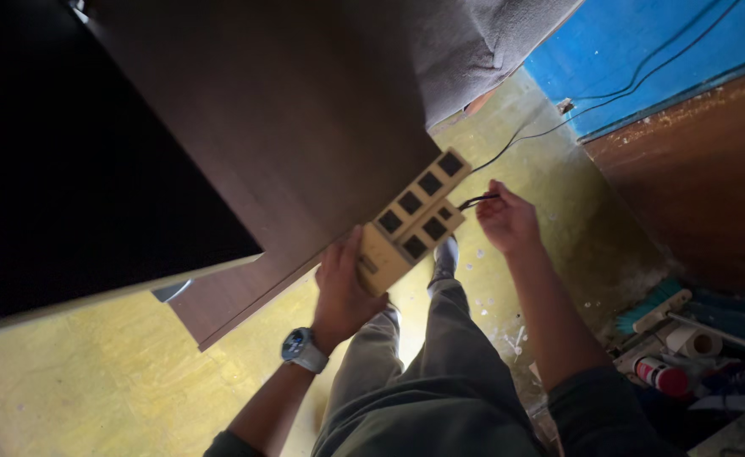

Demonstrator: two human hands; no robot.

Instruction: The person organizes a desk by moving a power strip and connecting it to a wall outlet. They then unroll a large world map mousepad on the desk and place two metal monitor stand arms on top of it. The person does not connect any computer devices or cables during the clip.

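I see a tan, block-shaped switch box (411,222) with several dark square openings on its face, held up against the lower edge of a dark brown wooden panel (288,127). My left hand (343,292) is clamped on the box's lower end, fingers wrapped around it from beneath, with a round-faced wristwatch (302,349) on that wrist. A thin black wire (477,200) comes off the box's right side, and my right hand (508,222) is pinched shut on that wire just beside the box. The two hands are apart, with the box between them.

Below the hands I see my grey-green trousers (440,372) and a dark shoe (446,254) on the yellowish floor (93,389), which is speckled with pale flecks. Left of the panel there is a large black surface (68,161) with a pale edge along its bottom. Above the panel hangs a piece of grey fabric (482,42). More black cable (643,72) runs across a blue wall (643,51) at the upper right, over a reddish-brown area (703,186). At the lower right, well apart from the hands, lies a clutter that includes a brush with green bristles (653,306), a roll of pale tape (696,341) and a red and white can (662,375).
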